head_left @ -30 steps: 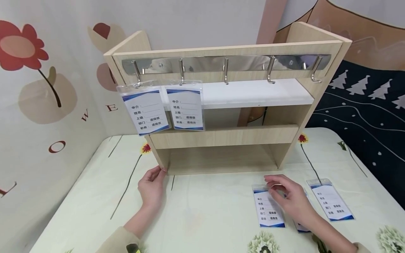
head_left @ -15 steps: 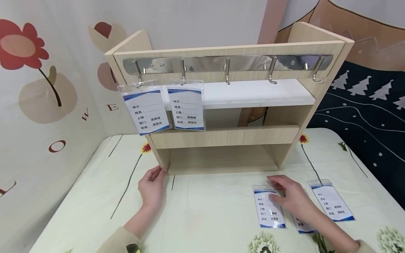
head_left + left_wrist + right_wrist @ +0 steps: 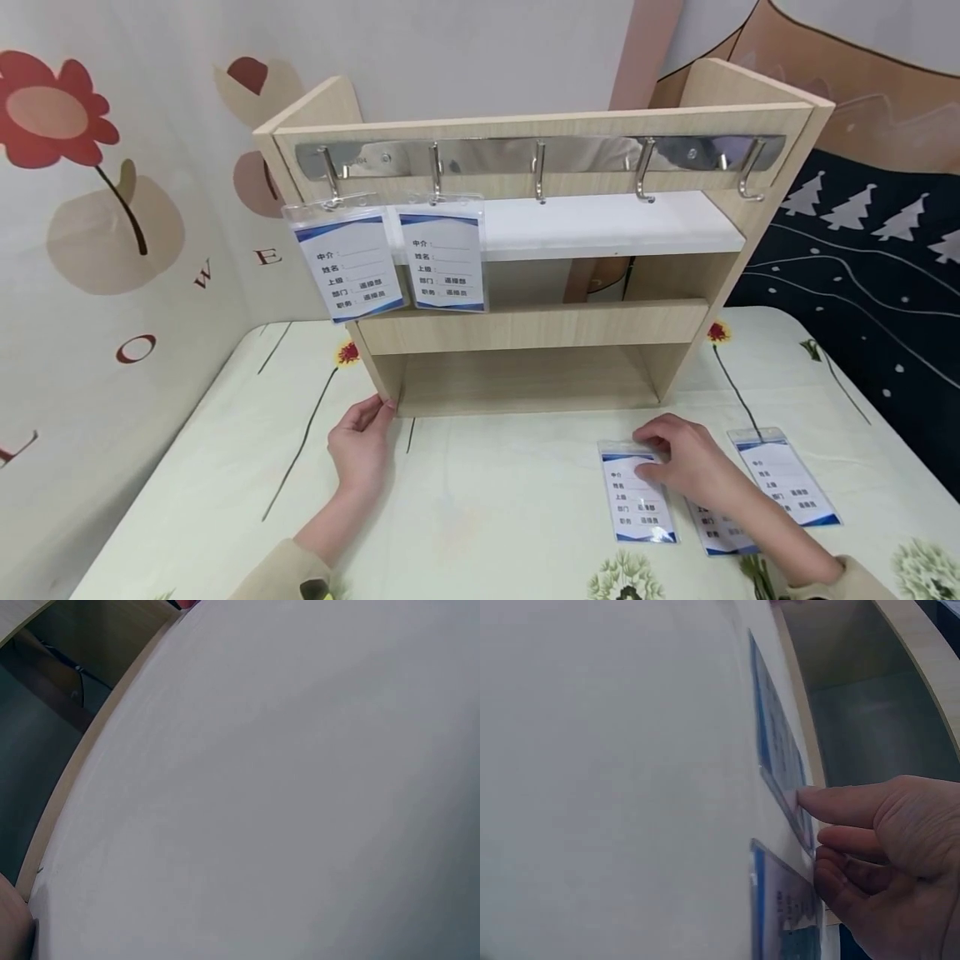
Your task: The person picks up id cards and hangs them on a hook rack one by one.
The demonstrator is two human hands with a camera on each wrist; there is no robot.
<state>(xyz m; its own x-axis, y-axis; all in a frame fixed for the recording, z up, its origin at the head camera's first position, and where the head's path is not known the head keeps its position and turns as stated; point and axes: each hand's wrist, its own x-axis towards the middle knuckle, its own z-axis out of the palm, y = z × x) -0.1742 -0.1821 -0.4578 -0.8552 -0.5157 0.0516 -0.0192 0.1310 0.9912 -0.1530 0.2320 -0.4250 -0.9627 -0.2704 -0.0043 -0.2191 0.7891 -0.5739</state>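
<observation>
A small wooden shelf (image 3: pixel 525 325) stands on the table, with a metal hook rail (image 3: pixel 510 157) along its upper front. Two clear badge holders hang from the two leftmost hooks: one tilted badge (image 3: pixel 352 268) and a straighter badge (image 3: pixel 444 262). My left hand (image 3: pixel 360 446) grips the shelf's lower left front corner. My right hand (image 3: pixel 697 467) bends over a badge (image 3: pixel 637 497) lying flat on the table. In the right wrist view, the thumb (image 3: pixel 840 804) touches that badge's surface, while the other fingers curl near its edge, a gap between.
Two more badges lie to the right: a partly covered badge (image 3: pixel 720 533) beneath the right forearm and another badge (image 3: pixel 787 479) farther right. A flower-patterned cloth (image 3: pixel 480 508) covers the table. Printed curtains (image 3: pixel 870 267) hang behind.
My right hand's fingers have spread slightly and shifted a little to the right over the flat badge. The left hand keeps its place at the shelf corner.
</observation>
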